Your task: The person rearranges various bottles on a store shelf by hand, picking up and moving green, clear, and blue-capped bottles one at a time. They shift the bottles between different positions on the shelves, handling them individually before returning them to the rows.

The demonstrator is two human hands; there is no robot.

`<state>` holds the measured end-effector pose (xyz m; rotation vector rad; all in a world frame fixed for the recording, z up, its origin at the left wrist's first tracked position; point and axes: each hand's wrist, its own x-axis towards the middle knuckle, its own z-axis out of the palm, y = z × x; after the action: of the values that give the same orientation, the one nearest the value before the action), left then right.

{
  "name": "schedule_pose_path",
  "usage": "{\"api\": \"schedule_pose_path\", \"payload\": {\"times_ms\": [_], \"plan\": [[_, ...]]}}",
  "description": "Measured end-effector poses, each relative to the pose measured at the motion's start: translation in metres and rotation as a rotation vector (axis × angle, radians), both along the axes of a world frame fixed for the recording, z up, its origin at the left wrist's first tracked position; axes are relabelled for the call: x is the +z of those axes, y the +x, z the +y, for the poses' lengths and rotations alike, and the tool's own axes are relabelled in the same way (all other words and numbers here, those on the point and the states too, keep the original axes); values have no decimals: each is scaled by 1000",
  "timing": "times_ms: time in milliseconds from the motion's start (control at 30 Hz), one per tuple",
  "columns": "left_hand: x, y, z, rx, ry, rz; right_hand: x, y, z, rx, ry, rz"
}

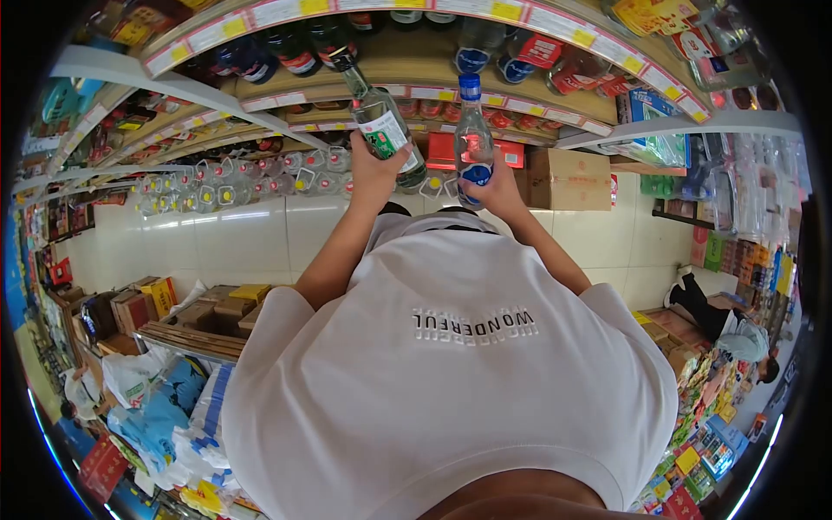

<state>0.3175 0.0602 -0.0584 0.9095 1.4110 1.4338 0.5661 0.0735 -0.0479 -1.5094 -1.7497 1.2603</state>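
My left hand (374, 173) is wrapped round a glass bottle (384, 130) with a dark cap and a white-and-green label, tilted to the left. My right hand (503, 184) grips a clear bottle (472, 139) with a blue cap and a round blue label, held nearly upright. The two bottles are apart, side by side in front of the shelf (399, 69). Both hands' fingers are partly hidden behind the bottles. Similar clear bottles with blue labels (472, 59) stand on the shelf behind, along with dark bottles (290, 59).
A cardboard box (579, 180) stands by the lower shelf on the right. Large clear jugs (208, 192) line the floor to the left. Shelf edges with price tags (555, 43) run overhead. Behind me are stacked boxes (221, 308) and a person (737, 334) at the right.
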Motion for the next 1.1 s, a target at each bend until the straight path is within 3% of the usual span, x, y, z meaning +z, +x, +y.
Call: {"api": "schedule_pose_path", "payload": {"times_ms": [33, 433, 567, 667, 800, 967, 1100], "plan": [[2, -9, -4, -15, 2, 84, -1, -10, -2, -7, 6, -14], [3, -98, -15, -153, 24, 66, -9, -107, -9, -118, 148, -1], [2, -110, -11, -174, 9, 212, -22, -117, -19, -169, 160, 36], [11, -110, -2, -265, -109, 322, -13, -116, -29, -209, 178, -12], [30, -93, 18, -329, -61, 386, -5, -112, -42, -282, 213, 9], [21, -71, 77, -397, -13, 283, -7, -88, -62, -373, 154, -50], [30, -50, 113, -325, 67, 139, -3, -66, -78, -456, 115, -23]]}}
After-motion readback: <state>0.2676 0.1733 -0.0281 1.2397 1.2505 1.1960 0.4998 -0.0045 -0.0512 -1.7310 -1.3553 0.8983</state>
